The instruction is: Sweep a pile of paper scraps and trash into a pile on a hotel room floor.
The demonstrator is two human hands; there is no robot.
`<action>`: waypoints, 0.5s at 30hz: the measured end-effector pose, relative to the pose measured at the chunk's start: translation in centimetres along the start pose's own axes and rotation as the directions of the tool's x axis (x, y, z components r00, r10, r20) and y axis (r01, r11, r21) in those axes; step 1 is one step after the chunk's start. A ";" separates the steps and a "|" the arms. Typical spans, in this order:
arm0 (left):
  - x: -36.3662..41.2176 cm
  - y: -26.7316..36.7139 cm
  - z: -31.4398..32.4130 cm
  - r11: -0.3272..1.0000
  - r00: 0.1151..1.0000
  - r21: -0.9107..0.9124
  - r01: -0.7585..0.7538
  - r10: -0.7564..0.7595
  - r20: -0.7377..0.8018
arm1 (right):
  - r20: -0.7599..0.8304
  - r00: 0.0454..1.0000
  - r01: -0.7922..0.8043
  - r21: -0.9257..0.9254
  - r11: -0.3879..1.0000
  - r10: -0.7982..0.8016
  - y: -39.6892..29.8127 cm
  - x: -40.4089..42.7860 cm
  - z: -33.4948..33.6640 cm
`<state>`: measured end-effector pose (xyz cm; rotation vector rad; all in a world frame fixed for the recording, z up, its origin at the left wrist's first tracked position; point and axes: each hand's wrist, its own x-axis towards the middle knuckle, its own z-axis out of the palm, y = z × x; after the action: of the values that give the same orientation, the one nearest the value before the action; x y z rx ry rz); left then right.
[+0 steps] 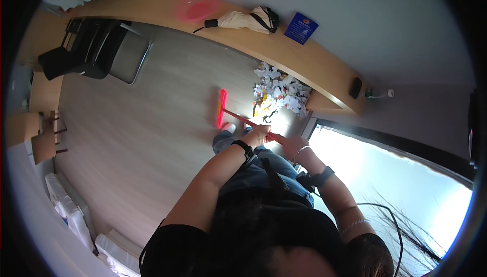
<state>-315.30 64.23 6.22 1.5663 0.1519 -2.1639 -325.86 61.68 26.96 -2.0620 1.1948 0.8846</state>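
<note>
Both of my hands are closed around the handle of a broom with a bright pink head [222, 109]. My left hand [260, 135] grips it nearer the head, with a black watch on the wrist. Closer to the handle's upper end is my right hand [293, 147], below which sit a bracelet and a black wrist strap. The broom head rests on or just above the grey floor, beside my white shoe [229, 128]. To the right of the head, under the wooden counter's edge, lies a heap of torn paper scraps [279, 92], mostly white with some yellow and red.
A long wooden counter [323, 64] holds a pink basin [198, 6], a folded beige umbrella [243, 21], a blue booklet [301, 28] and a bottle [378, 94]. Black folding chairs [95, 48] stand at upper left. Wrapped white packages [68, 204] line the lower left. A bright glazed opening [380, 163] is at right.
</note>
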 end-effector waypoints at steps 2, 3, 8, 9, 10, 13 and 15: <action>1.2 -0.7 -0.4 0.985 0.977 -0.102 0.141 -0.122 0.174 | 0.007 1.000 0.003 -0.036 0.999 -0.002 0.6 0.7 1.8; 1.7 -1.4 -0.3 0.984 0.980 -0.112 0.135 -0.116 0.162 | 0.016 1.000 -0.009 -0.055 0.998 0.010 1.1 1.2 2.9; 2.6 -2.4 4.9 0.949 0.962 -0.214 0.233 -0.193 0.194 | 0.042 0.990 -0.131 -0.024 0.991 0.132 3.6 -1.4 2.0; 2.7 -2.2 5.6 0.948 0.951 -0.203 0.245 -0.195 0.238 | 0.034 0.991 -0.132 -0.025 0.991 0.132 3.5 -1.8 1.7; 2.7 -1.7 6.4 0.950 0.939 -0.167 0.262 -0.212 0.271 | -0.001 0.985 -0.175 -0.030 0.984 0.175 3.7 -2.2 1.5; 1.6 -0.3 8.1 0.959 0.918 -0.093 0.268 -0.225 0.326 | -0.077 0.979 -0.190 -0.020 0.981 0.188 4.0 -3.5 0.3; 0.4 1.2 8.3 0.956 0.908 -0.103 0.275 -0.223 0.355 | -0.092 0.977 -0.197 -0.016 0.980 0.195 3.6 -3.7 -0.6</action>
<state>-322.11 60.10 8.95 1.1172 0.4138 -2.5190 -330.29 61.59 29.60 -2.0483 1.4625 0.9086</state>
